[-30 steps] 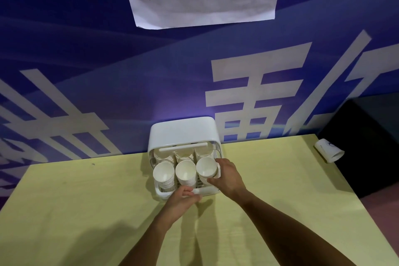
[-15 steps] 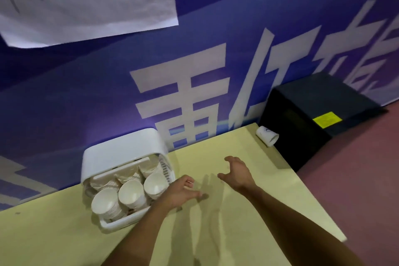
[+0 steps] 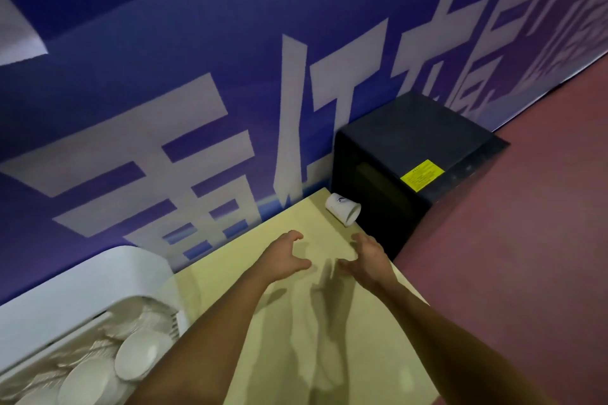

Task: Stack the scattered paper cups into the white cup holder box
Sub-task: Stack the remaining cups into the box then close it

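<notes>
A single white paper cup (image 3: 343, 209) lies on its side at the far right corner of the yellow table (image 3: 355, 322), right by the edge. The white cup holder box (image 3: 79, 293) stands at the lower left against the wall, with stacks of paper cups (image 3: 108, 368) inside it. Both my hands hover over the table between box and cup. My left hand (image 3: 284, 256) has its fingers spread and loosely bent, holding nothing. My right hand (image 3: 367, 256) is just right of it, also empty, a short way below the lying cup.
A black box (image 3: 414, 154) with a yellow label stands on the red floor just beyond the table's right edge. A blue banner with large white characters (image 3: 230, 108) covers the wall behind the table.
Both hands have left the cup holder box and travelled right towards the lying cup. The view has swung right, pushing the box to the lower left.
</notes>
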`<state>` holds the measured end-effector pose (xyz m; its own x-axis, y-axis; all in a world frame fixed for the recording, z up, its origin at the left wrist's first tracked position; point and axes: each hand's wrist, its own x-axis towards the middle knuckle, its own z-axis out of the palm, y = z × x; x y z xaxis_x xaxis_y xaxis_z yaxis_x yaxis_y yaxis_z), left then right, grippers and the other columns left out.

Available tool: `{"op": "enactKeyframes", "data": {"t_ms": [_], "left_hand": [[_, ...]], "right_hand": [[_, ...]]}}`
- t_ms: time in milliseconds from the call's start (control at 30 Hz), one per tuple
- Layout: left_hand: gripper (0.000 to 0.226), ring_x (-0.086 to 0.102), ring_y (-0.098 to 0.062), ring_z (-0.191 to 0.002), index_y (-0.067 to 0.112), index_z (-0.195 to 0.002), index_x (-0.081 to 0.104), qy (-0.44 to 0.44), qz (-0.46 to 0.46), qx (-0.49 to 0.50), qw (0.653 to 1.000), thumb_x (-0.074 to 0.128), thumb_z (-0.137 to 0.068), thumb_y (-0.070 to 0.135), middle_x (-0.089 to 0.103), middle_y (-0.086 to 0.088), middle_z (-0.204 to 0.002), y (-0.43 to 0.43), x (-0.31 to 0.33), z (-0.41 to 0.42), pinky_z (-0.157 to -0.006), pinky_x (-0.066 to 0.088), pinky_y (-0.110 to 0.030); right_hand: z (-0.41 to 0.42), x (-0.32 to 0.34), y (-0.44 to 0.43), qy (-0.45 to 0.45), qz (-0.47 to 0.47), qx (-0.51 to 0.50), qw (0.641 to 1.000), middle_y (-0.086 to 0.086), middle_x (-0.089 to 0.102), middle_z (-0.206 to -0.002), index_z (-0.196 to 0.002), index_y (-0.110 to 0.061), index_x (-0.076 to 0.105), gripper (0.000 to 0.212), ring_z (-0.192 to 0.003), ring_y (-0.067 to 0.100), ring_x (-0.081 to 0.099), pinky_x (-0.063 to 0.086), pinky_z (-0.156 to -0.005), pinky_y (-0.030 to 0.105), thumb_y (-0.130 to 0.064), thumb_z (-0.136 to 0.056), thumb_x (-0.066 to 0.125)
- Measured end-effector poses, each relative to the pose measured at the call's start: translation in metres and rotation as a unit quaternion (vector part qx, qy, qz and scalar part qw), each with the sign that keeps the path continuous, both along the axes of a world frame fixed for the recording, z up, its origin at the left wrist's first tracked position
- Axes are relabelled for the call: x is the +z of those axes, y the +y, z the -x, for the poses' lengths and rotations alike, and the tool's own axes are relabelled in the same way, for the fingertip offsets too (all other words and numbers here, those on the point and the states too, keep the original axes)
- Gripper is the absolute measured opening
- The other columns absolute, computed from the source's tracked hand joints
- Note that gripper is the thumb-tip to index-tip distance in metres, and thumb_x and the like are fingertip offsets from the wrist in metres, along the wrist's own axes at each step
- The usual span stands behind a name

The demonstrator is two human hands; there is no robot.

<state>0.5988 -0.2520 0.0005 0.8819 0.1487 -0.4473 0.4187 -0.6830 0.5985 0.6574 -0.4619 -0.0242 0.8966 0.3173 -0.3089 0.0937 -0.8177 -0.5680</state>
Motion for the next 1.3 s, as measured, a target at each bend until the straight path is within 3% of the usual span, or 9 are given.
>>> {"op": "enactKeyframes", "data": {"t_ms": [233, 367, 533, 700, 867, 1000, 1167, 1300], "left_hand": [[0.067, 0.048, -0.018, -0.130, 0.024, -0.146, 0.042, -0.007, 0.000, -0.066, 0.998, 0.063, -0.084, 0.012, 0.044, 0.000, -0.150, -0.033, -0.024, -0.090, -0.099, 0.042, -0.025], [0.077, 0.046, -0.024, -0.133, 0.024, -0.149, 0.036, -0.009, -0.041, -0.076, 0.996, 0.061, -0.078, 0.008, 0.039, -0.002, -0.154, -0.043, -0.038, -0.126, -0.106, 0.044, -0.037], [0.079, 0.027, -0.026, -0.146, 0.023, -0.150, 0.034, -0.032, -0.106, -0.109, 0.988, 0.062, -0.078, 0.007, 0.032, -0.002, -0.157, -0.056, -0.051, -0.159, -0.113, 0.035, -0.048], [0.076, 0.033, -0.030, -0.132, 0.027, -0.149, 0.035, -0.042, -0.246, -0.175, 0.952, 0.070, -0.081, 0.022, 0.039, -0.005, -0.143, -0.062, -0.065, -0.169, -0.102, 0.035, -0.043], [0.071, 0.034, -0.031, -0.127, 0.027, -0.140, 0.048, -0.060, -0.352, -0.216, 0.909, 0.076, -0.076, 0.042, 0.036, -0.010, -0.140, -0.063, -0.075, -0.167, -0.105, 0.032, -0.043], [0.076, 0.038, -0.028, -0.125, 0.025, -0.137, 0.045, -0.090, -0.345, -0.215, 0.909, 0.078, -0.071, 0.041, 0.044, -0.007, -0.137, -0.061, -0.080, -0.157, -0.103, 0.033, -0.041], [0.070, 0.046, -0.024, -0.114, 0.025, -0.129, 0.045, -0.088, -0.272, -0.135, 0.949, 0.077, -0.070, 0.044, 0.054, 0.000, -0.128, -0.048, -0.076, -0.119, -0.091, 0.036, -0.038], [0.067, 0.048, -0.024, -0.112, 0.024, -0.126, 0.044, -0.075, -0.201, -0.020, 0.976, 0.073, -0.071, 0.049, 0.054, 0.000, -0.125, -0.029, -0.067, -0.074, -0.089, 0.038, -0.039]], "right_hand": [[-0.018, -0.028, -0.010, 0.012, -0.016, 0.002, 1.000, 0.008, 0.056, -0.126, -0.134, -0.012, 0.051, 0.056, -0.118, 0.027, 0.053, 0.045, -0.097, 0.037, -0.039, -0.086, 0.066], [-0.032, -0.038, -0.018, 0.028, -0.026, -0.010, 0.999, 0.008, 0.056, -0.127, -0.135, -0.014, 0.051, 0.063, -0.116, 0.028, 0.055, 0.046, -0.095, 0.035, -0.045, -0.082, 0.065], [-0.041, -0.056, -0.026, 0.038, -0.011, -0.005, 0.999, 0.007, 0.057, -0.126, -0.137, -0.016, 0.051, 0.059, -0.109, 0.026, 0.058, 0.049, -0.092, 0.037, -0.041, -0.085, 0.067], [-0.036, -0.067, -0.034, 0.051, -0.004, 0.020, 0.999, 0.005, 0.060, -0.120, -0.131, -0.020, 0.054, 0.062, -0.109, 0.023, 0.056, 0.045, -0.087, 0.030, -0.052, -0.079, 0.056], [-0.034, -0.074, -0.043, 0.054, 0.009, 0.029, 0.998, 0.001, 0.057, -0.120, -0.132, -0.022, 0.051, 0.055, -0.114, 0.021, 0.052, 0.046, -0.088, 0.029, -0.044, -0.084, 0.066], [-0.034, -0.080, -0.047, 0.052, 0.010, 0.026, 0.998, -0.005, 0.058, -0.112, -0.120, -0.029, 0.052, 0.053, -0.106, 0.019, 0.055, 0.044, -0.079, 0.026, -0.050, -0.074, 0.066], [-0.019, -0.070, -0.039, 0.022, 0.001, 0.027, 0.999, 0.003, 0.060, -0.117, -0.126, -0.018, 0.054, 0.043, -0.111, 0.023, 0.056, 0.050, -0.091, 0.036, -0.043, -0.091, 0.058], [-0.010, -0.050, -0.015, 0.041, -0.003, 0.073, 0.996, 0.003, 0.052, -0.139, -0.144, -0.017, 0.043, 0.068, -0.127, 0.023, 0.049, 0.044, -0.105, 0.035, -0.038, -0.086, 0.070]]}}
